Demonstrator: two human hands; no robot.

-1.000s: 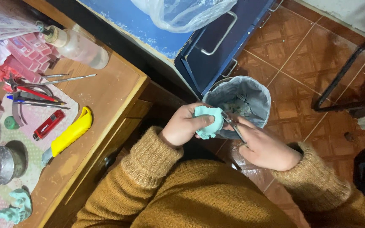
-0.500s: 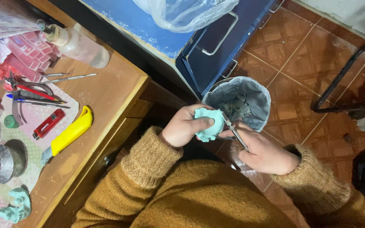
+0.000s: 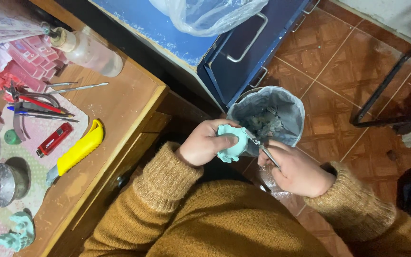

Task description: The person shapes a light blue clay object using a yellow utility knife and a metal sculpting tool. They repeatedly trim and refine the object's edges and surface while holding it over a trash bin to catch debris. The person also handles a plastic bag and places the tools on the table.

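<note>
My left hand point(image 3: 205, 143) grips a small pale-green cast figure point(image 3: 230, 142) above the floor, beside the desk. My right hand point(image 3: 296, 169) holds a thin metal carving tool point(image 3: 262, 147) whose tip touches the figure's right side. Both hands hover over a small bin lined with a grey plastic bag point(image 3: 291, 107). Mustard-yellow knitted sleeves cover both arms.
A wooden desk point(image 3: 120, 100) at left carries a yellow utility knife point(image 3: 79, 150), a red lighter point(image 3: 53, 139), metal picks point(image 3: 74, 88), a plastic bottle point(image 3: 89, 50), a metal weight point(image 3: 1, 183) and another green figure point(image 3: 17, 233). A blue metal cabinet point(image 3: 243, 47) stands behind the bin.
The right hand has shifted slightly down and right, and the tool's tip has slid along the figure's edge. The left hand keeps the figure in about the same place.
</note>
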